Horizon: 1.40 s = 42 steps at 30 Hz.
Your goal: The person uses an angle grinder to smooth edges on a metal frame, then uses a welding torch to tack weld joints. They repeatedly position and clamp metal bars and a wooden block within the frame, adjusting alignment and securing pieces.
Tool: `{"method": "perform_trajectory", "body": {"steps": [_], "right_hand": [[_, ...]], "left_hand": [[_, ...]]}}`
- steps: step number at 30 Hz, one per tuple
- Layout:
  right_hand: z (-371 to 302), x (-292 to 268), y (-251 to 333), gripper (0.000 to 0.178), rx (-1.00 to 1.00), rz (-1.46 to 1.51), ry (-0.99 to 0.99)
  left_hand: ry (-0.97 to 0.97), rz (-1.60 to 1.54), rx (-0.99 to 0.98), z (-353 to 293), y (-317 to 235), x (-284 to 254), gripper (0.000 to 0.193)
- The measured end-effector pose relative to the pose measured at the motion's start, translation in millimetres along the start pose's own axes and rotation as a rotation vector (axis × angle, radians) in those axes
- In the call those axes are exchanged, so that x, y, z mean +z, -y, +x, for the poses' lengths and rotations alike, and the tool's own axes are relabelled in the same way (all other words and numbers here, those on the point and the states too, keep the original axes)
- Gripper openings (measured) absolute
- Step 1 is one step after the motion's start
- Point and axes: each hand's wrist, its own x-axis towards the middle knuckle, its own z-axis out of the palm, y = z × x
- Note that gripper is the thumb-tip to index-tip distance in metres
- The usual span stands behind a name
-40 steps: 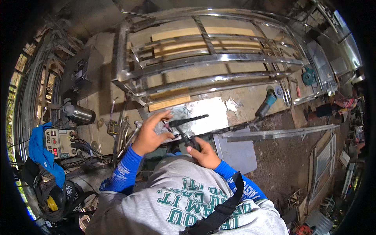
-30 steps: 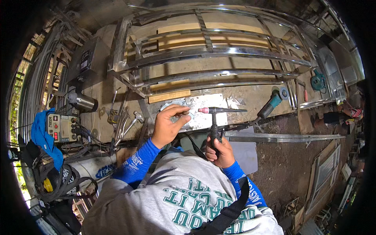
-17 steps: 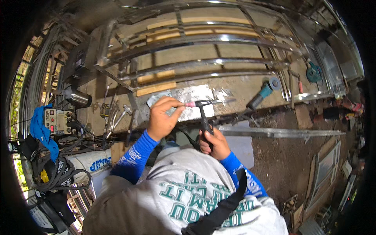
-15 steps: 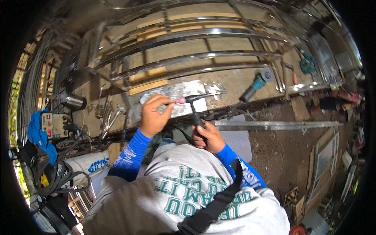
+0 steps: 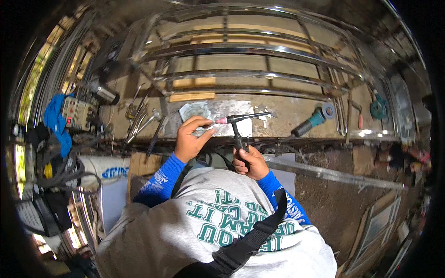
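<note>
In my right hand (image 5: 250,163) is the black handle of a TIG welding torch (image 5: 238,134), fingers wrapped round it. The torch head lies crosswise, its long black back cap (image 5: 255,114) pointing right and its pink cup (image 5: 222,121) pointing left. My left hand (image 5: 191,139) is at the cup's end, thumb and forefinger closing on a thin electrode (image 5: 212,125) that sticks out of it; the fingers partly hide it. Behind the torch a pale metal sheet (image 5: 241,105) and a crumpled clear plastic piece (image 5: 194,110) lie on the workbench (image 5: 287,104).
A teal angle grinder (image 5: 313,121) lies on the bench to the right. A welded metal frame (image 5: 250,73) spans the back. Hammer (image 5: 153,118) and other hand tools lie left, near a welding machine (image 5: 78,113) with a blue cloth (image 5: 55,116). A metal tube (image 5: 324,172) extends right.
The view has shifted, so the bench and tools appear turned slightly. My left fingers have drawn back a little from the pink cup. The right hand keeps its grip on the torch.
</note>
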Motion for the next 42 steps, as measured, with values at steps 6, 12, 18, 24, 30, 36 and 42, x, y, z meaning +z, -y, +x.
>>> {"method": "perform_trajectory", "body": {"steps": [6, 12, 18, 24, 30, 36, 42], "right_hand": [[18.5, 10.7, 6.2, 0.028, 0.082, -0.04, 0.057], [45.1, 22.6, 8.1, 0.026, 0.176, -0.093, 0.069], [67.9, 32.6, 6.4, 0.031, 0.237, -0.142, 0.035], [100.8, 44.5, -0.8, 0.026, 0.167, 0.006, -0.001], [124.8, 53.1, -5.2, 0.027, 0.2, -0.123, 0.007], [146.8, 70.9, -13.7, 0.026, 0.209, -0.127, -0.007], [167.8, 85.6, -18.5, 0.026, 0.197, -0.171, -0.029]], "left_hand": [[-0.107, 0.091, 0.065, -4.5, 4.3, -14.0, 0.013], [-0.223, 0.239, 0.078, -14.5, 13.3, -35.8, 0.011], [-0.307, 0.264, 0.056, -17.8, 31.9, -54.2, 0.012], [-0.341, 0.162, 0.05, -19.0, 55.5, -97.4, 0.014], [-0.33, 0.141, -0.076, -23.0, 71.2, -126.0, 0.02], [-0.261, 0.156, 0.021, 1.5, 91.8, -137.5, 0.022], [-0.277, 0.156, 0.077, 14.9, 112.0, -150.7, 0.01]]}}
